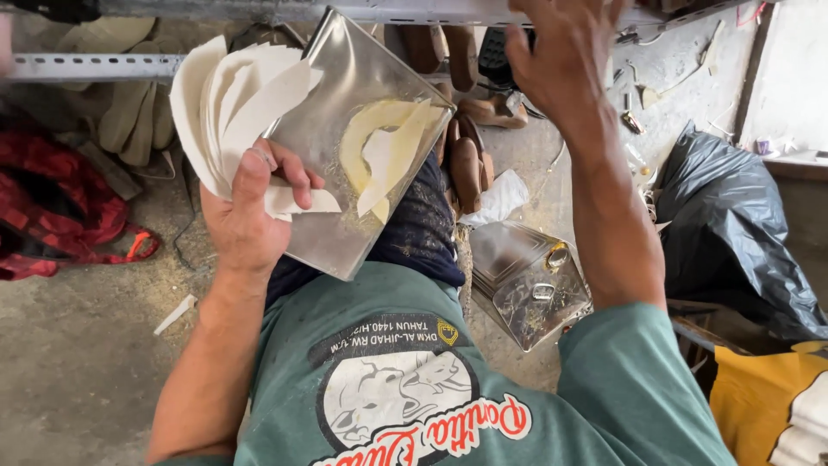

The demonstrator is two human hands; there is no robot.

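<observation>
My left hand (250,207) grips a fanned stack of white sole-shaped paper cutouts (224,103) together with a shiny metal plate (345,147) resting over my knee. A white cutout (392,160) lies on the plate in a smear of yellowish glue (362,134). My right hand (561,52) is raised to the metal shelf rail (414,10) at the top of the view. Its fingers are partly out of the picture, and whether they hold anything cannot be told.
A square metal tin (526,276) with a round cap stands on the concrete floor by my right leg. Brown shoe soles (470,164) lie beyond my knee. A black plastic bag (733,224) sits right, red cloth (60,198) left, a yellow bag (768,397) bottom right.
</observation>
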